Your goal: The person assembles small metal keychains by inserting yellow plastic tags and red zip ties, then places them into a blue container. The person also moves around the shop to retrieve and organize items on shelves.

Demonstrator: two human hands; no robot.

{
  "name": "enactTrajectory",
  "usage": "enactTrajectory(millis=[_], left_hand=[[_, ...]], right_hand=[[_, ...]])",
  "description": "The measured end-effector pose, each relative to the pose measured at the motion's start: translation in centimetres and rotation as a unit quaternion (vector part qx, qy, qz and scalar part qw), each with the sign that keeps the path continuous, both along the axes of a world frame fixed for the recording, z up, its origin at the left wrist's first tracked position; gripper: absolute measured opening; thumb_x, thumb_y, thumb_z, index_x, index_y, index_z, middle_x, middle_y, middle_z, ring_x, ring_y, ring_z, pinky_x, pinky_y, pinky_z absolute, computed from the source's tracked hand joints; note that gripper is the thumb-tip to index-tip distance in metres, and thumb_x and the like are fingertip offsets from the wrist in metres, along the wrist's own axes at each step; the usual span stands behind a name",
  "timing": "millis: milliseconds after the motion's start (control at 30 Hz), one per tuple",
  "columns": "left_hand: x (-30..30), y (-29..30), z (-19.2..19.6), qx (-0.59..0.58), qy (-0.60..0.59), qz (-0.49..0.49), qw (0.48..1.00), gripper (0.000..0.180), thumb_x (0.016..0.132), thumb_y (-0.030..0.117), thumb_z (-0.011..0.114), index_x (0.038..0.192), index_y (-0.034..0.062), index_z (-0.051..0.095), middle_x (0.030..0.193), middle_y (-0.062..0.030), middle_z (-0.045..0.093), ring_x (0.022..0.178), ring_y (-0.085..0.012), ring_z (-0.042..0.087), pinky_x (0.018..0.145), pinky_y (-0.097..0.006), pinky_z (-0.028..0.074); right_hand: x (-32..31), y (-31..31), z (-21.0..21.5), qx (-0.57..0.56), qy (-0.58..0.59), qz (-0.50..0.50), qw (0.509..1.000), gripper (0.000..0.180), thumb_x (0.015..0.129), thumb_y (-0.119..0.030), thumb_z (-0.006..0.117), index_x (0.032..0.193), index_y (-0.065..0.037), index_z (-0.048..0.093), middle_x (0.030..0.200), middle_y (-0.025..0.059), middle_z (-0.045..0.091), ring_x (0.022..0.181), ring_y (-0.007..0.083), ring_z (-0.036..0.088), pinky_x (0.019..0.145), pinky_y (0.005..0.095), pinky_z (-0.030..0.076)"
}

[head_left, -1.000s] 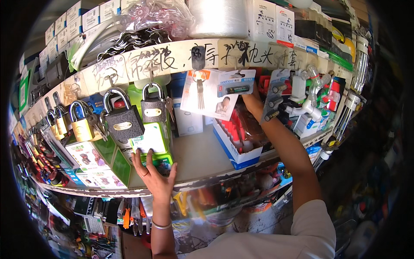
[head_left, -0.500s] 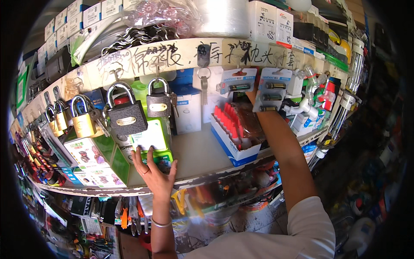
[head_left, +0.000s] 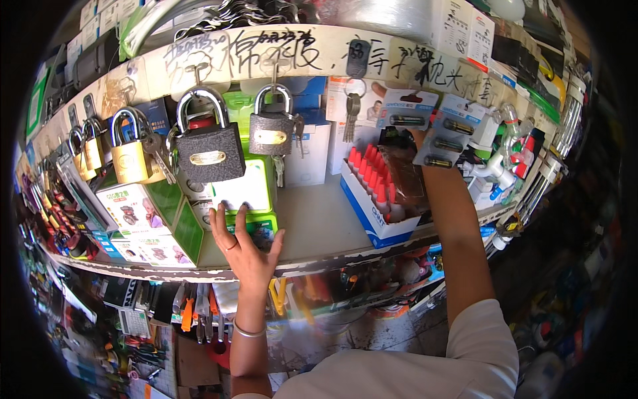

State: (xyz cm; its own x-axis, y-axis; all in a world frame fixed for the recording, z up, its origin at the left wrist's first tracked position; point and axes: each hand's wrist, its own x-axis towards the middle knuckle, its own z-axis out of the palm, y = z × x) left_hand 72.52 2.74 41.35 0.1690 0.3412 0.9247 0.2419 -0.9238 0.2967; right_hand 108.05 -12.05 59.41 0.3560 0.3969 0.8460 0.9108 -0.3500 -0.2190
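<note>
My left hand (head_left: 249, 253) is open, its fingers spread against the green and white packages (head_left: 256, 223) that stand on the shelf. A ring and a bracelet show on it. Past the shelf's right part my right forearm (head_left: 455, 206) reaches inward; the hand itself is hidden behind the hanging battery cards (head_left: 448, 136), so its fingers cannot be seen. Beside that forearm stands an open blue and white box of red-capped bottles (head_left: 382, 233), with a brown clear-wrapped packet (head_left: 404, 169) on it. Large dark padlocks (head_left: 211, 149) hang above my left hand.
Brass padlocks (head_left: 129, 159) and a key bunch (head_left: 352, 116) hang from the shelf's written-on front strip (head_left: 292, 53). Green and white boxes (head_left: 149, 219) stand at the left. Below hang tools with orange handles (head_left: 188, 312). White pipe fittings (head_left: 495, 169) stand at the right.
The view has shifted, so the shelf sits higher and further right in the picture. My left hand stays at the green packages, and my right arm still reaches behind the battery cards.
</note>
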Motion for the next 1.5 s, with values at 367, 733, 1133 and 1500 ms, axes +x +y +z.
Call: enactTrajectory(millis=[367, 733, 1133, 1500], left_hand=[[0.1, 0.1, -0.1, 0.005, -0.004, -0.008, 1.0, 0.079, 0.064, 0.02, 0.083, 0.13, 0.005, 0.043, 0.143, -0.0209, 0.026, 0.133, -0.0447, 0.026, 0.106, -0.053, 0.029], [0.3, 0.4, -0.1, -0.047, -0.057, -0.058, 0.996, 0.093, 0.071, 0.023, 0.08, 0.141, -0.0003, 0.023, 0.142, -0.0254, 0.026, 0.131, -0.0412, 0.029, 0.107, -0.048, 0.027], [-0.7, 2.3, -0.6, -0.308, -0.127, -0.277, 0.901, 0.049, 0.098, 0.023, 0.048, 0.137, -0.005, 0.036, 0.136, -0.0154, 0.044, 0.122, -0.0212, 0.043, 0.104, -0.032, 0.031], [3.7, -5.8, -0.3, -0.334, -0.109, -0.428, 0.833, 0.059, 0.09, -0.004, 0.05, 0.142, -0.0023, 0.022, 0.138, -0.0185, 0.038, 0.126, -0.0244, 0.039, 0.105, -0.033, 0.03]], right_hand=[[1.1, 2.1, -0.6, 0.018, -0.019, -0.064, 0.998, 0.047, 0.08, -0.027, 0.065, 0.117, 0.0, 0.054, 0.121, 0.0222, 0.053, 0.114, 0.0322, 0.051, 0.095, 0.0409, 0.041], [-3.1, 0.9, -3.4, -0.045, -0.048, -0.129, 0.99, 0.045, 0.082, -0.027, 0.063, 0.116, 0.001, 0.055, 0.122, 0.025, 0.052, 0.116, 0.0357, 0.049, 0.097, 0.0429, 0.04], [-24.6, 3.8, -15.7, -0.062, 0.121, 0.301, 0.944, 0.079, 0.086, -0.025, 0.061, 0.142, 0.007, 0.015, 0.143, 0.0314, 0.025, 0.131, 0.0439, 0.033, 0.106, 0.0423, 0.034], [-24.2, -0.1, -17.4, 0.135, 0.258, 0.274, 0.917, 0.073, 0.084, -0.017, 0.065, 0.141, 0.003, 0.023, 0.134, 0.0242, 0.042, 0.125, 0.031, 0.043, 0.103, 0.0372, 0.034]])
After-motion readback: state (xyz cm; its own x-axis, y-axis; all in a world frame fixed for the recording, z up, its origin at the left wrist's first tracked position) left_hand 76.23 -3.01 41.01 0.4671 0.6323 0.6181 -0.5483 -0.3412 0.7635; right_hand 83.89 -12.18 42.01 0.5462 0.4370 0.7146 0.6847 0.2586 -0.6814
